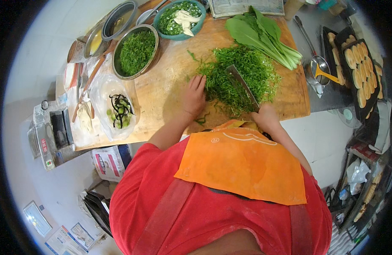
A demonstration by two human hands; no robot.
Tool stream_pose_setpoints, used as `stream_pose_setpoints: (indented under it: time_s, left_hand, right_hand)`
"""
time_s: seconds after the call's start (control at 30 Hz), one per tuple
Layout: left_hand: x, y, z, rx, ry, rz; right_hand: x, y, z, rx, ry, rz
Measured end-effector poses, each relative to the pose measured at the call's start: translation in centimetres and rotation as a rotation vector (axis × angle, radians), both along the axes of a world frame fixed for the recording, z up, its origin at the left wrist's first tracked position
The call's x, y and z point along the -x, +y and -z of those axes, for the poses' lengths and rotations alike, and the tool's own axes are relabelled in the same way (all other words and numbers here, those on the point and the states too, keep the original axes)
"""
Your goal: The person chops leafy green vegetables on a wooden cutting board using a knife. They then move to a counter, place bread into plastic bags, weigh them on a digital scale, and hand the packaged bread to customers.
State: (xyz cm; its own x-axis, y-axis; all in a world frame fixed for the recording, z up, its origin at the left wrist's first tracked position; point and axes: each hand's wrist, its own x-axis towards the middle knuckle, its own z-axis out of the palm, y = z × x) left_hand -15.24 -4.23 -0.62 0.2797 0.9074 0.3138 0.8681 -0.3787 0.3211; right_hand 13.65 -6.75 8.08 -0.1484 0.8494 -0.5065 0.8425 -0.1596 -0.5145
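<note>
A broad heap of chopped leafy greens [247, 76] lies on the wooden worktop [170, 60]. My right hand [266, 116] grips the handle of a cleaver [242, 87], whose blade slants up and left across the heap. My left hand [196, 95] rests at the heap's left side, palm down, fingers pointing away from me and touching the nearest greens. Its fingers lie almost together, and I see nothing held in them. Behind the heap, to the right, is a bunch of whole leafy greens [263, 38] with pale stalks.
A metal bowl of chopped greens [137, 52] and a teal bowl [156, 22] stand at the back left. A plastic bag [111, 105] holds dark strips and green pieces. At right are a ladle [319, 65], a yellow-handled utensil [328, 75] and trays of baked pastries [361, 73].
</note>
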Motion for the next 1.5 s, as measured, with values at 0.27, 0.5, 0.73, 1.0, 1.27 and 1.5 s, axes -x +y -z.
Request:
stream_pose_setpoints:
  time_s: [0.27,0.5,0.73,1.0,1.27,1.5]
  left_hand:
    - [-0.6,-1.5,0.6,0.077,-0.093,-0.01]
    - [1.2,4.8,-2.4,0.465,-0.654,-0.385]
    - [4.6,11.8,2.5,0.09,-0.495,-0.175]
    - [1.5,9.6,0.1,0.216,-0.411,-0.22]
    - [-7.3,4.4,-3.1,0.145,-0.676,-0.289]
    - [-6.5,5.0,-0.5,-0.151,-0.306,-0.015]
  right_hand:
    - [-0.4,-0.4,1.4,-0.014,0.002,-0.065]
    - [-0.1,0.0,-0.5,0.028,0.056,0.037]
    - [-1.2,-1.0,0.5,0.005,0.048,0.046]
    - [-2.1,-1.2,0.9,-0.005,-0.009,0.082]
    - [-1.3,-0.5,0.9,-0.149,-0.004,0.106]
    - [1.9,3.4,-1.7,-0.298,-0.142,-0.069]
